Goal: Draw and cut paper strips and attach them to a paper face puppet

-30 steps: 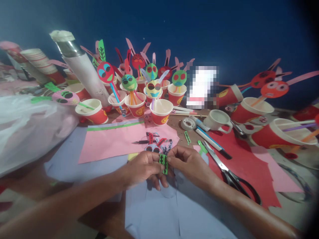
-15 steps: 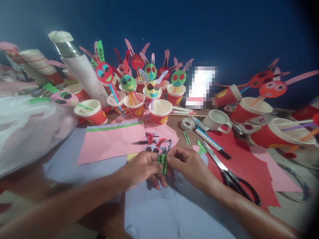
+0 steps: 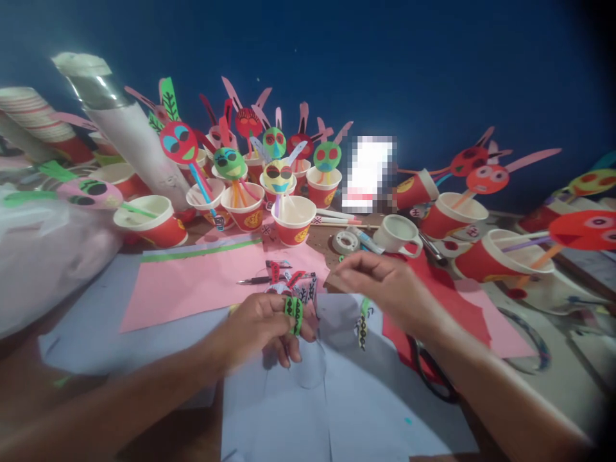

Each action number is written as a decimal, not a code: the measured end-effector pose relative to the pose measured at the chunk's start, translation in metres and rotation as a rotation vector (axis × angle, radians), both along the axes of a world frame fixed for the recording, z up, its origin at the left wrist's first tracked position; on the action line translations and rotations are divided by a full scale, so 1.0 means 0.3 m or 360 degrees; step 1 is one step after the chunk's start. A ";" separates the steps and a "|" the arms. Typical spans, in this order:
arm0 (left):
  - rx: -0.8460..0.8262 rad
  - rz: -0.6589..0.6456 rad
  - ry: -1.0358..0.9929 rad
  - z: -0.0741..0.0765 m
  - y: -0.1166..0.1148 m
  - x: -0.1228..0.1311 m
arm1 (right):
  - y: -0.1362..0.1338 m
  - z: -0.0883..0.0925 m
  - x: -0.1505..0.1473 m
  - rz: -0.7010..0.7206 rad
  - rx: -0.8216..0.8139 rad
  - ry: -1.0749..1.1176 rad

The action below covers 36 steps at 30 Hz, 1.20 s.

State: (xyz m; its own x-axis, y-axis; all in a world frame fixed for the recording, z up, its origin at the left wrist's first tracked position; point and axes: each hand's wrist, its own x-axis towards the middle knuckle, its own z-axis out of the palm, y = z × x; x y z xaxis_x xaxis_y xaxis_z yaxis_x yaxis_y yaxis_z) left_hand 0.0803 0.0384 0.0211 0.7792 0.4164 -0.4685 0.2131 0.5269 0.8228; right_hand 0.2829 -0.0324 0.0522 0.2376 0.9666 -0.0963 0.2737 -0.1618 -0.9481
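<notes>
My left hand [image 3: 262,327] is closed over the pale paper, pinching green paper strips [image 3: 293,314] with black patterns between thumb and fingers. To the right, my right hand [image 3: 380,282] reaches over the table with its fingers curled together. A bit of green paper [image 3: 341,258] shows at its fingertips; whether they grip it is hidden. Below this hand lies a pale patterned paper strip [image 3: 362,330]. Beyond my left hand are a black pen [image 3: 255,280] and red patterned strips [image 3: 299,278]. Scissors [image 3: 436,375] lie partly hidden under my right forearm.
Paper cups [image 3: 293,221] with paper-faced figures line the back. A tape roll [image 3: 345,242] and a white mug [image 3: 397,234] stand beyond my right hand. Pink paper [image 3: 192,282] and red paper [image 3: 462,311] flank the work. A plastic bag [image 3: 52,269] sits left.
My right hand has left the green strips and moved right and away from me, towards the tape roll. My left hand keeps hold of the strips. The view has turned slightly right.
</notes>
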 end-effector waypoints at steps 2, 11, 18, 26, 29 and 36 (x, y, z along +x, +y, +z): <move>-0.0011 0.0043 -0.0005 0.004 0.003 -0.002 | 0.007 0.021 0.075 -0.0241 -0.0004 -0.0274; 0.0073 0.0098 0.0088 0.028 0.013 0.006 | 0.042 -0.122 0.144 -0.0187 -0.0312 -0.1455; 0.0023 0.0126 0.0025 0.016 0.008 0.009 | 0.046 -0.138 0.098 -0.0169 -0.0263 -0.1668; -0.0003 0.0105 0.0031 0.022 0.011 0.003 | 0.051 -0.152 0.094 -0.0133 -0.0254 -0.1570; 0.0011 0.0094 0.0024 0.019 0.011 0.001 | 0.050 -0.150 0.093 -0.0141 -0.0256 -0.1552; 0.0121 0.0108 0.0063 0.017 0.015 -0.006 | 0.031 -0.085 0.049 -0.0058 -0.0173 -0.0715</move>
